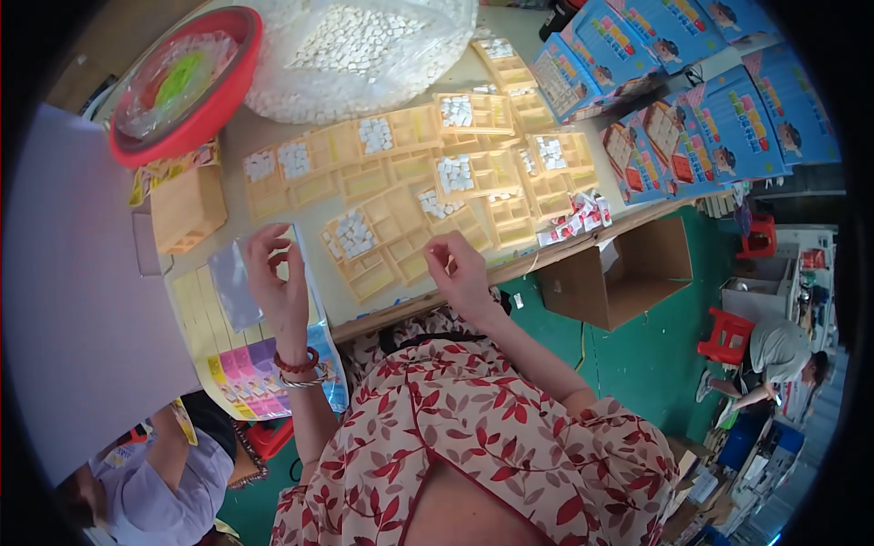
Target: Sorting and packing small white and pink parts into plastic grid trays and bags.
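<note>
My left hand [276,278] hovers over the table's front left, its fingers loosely curled with gaps between them; I see nothing in it. Beneath it lie printed coloured sheets [246,364] and a grey-blue flat piece. My right hand [462,278] is at the table's front edge, thumb and fingers drawn together; what they hold, if anything, is hidden. Between the hands, a yellow compartment tray [371,278] carries small white tiles [351,235] in one section. Several similar trays [319,189] spread behind it, some stacked, many with white tiles in one compartment.
A large clear bag of white tiles [355,41] and a red basin [246,73] stand at the back. Stacked yellow trays [187,214] are at left, small red-white packets [583,218] and blue boxes [719,127] at right. A cardboard box [628,273] sits below. Two people work nearby.
</note>
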`<state>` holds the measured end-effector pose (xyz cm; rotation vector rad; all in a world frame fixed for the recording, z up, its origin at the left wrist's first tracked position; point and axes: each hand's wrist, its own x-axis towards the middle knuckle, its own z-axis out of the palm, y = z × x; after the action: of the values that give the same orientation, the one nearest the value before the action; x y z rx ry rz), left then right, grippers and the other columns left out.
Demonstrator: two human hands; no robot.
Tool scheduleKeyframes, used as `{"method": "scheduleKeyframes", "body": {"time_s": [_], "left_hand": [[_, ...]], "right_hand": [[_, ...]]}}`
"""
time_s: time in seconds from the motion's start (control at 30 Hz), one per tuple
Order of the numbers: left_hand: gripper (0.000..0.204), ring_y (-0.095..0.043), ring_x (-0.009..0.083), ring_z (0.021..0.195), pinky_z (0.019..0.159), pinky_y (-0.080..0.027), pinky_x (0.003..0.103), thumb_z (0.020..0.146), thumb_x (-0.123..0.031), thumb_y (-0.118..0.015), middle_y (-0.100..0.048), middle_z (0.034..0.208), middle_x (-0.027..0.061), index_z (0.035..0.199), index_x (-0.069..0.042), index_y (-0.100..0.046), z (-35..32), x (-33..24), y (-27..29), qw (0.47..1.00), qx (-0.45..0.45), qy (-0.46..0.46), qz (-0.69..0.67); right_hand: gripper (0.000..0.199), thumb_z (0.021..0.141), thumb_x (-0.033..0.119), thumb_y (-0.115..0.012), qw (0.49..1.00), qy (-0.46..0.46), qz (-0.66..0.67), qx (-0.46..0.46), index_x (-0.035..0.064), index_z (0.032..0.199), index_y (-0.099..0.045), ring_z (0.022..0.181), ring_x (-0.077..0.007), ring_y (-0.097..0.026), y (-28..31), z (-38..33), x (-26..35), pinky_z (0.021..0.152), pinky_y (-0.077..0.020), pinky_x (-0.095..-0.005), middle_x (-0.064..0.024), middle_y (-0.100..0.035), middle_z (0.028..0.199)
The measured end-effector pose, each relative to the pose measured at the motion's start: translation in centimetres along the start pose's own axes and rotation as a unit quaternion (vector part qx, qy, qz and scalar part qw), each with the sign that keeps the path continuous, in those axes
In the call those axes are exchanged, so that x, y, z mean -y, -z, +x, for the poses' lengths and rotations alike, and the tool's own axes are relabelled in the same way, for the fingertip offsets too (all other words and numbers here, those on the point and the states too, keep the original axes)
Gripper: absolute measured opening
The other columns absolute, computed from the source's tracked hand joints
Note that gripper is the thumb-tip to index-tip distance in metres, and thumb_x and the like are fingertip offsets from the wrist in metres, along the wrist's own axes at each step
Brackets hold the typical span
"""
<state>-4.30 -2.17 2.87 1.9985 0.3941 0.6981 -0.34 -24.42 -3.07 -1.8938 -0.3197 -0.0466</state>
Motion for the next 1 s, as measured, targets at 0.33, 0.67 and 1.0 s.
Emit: {"method": "scheduleKeyframes", "body": {"time_s": [0.33, 0.67, 1.0], "left_hand": [[0.014, -0.057, 0.0092, 0.081, 0.072, -0.045, 0.022, 0.09, -0.009, -0.052, -0.06, 0.092, 0.0031, 0.099, 0.001, -0.058, -0.3, 2.2, 3.9, 0.983, -0.056, 0.112, -0.137], [0.014, -0.057, 0.011, 0.083, 0.075, -0.045, 0.023, 0.091, -0.011, -0.053, -0.062, 0.094, 0.0049, 0.096, 0.001, -0.059, 4.0, 2.6, 8.5, 0.981, -0.149, 0.002, -0.124], [0.036, -0.061, 0.0147, 0.083, 0.073, -0.047, 0.025, 0.093, -0.03, -0.048, -0.063, 0.095, 0.0084, 0.112, -0.001, -0.055, -1.1, 12.1, 20.4, 0.957, -0.219, 0.189, -0.019]], "right_hand": [[0.009, 0.084, 0.01, -0.061, 0.996, -0.017, -0.001, 0.09, 0.0014, 0.08, -0.06, 0.055, -0.0075, -0.05, 0.2, 0.2, 1.5, 0.049, -0.0393, -0.0218, -0.0031, -0.057, 0.063], [0.007, 0.082, 0.007, -0.062, 0.988, 0.08, -0.006, 0.136, 0.0049, 0.088, -0.064, 0.06, -0.0044, -0.05, -4.3, 6.7, 6.7, 0.048, -0.0358, -0.0191, -0.0008, -0.059, 0.07], [0.034, 0.087, 0.016, -0.058, 0.896, -0.015, -0.015, 0.443, 0.0062, 0.118, -0.052, 0.075, -0.0118, -0.059, -11.1, 6.2, 7.0, 0.061, -0.0476, -0.0241, -0.0066, -0.06, 0.092]]}}
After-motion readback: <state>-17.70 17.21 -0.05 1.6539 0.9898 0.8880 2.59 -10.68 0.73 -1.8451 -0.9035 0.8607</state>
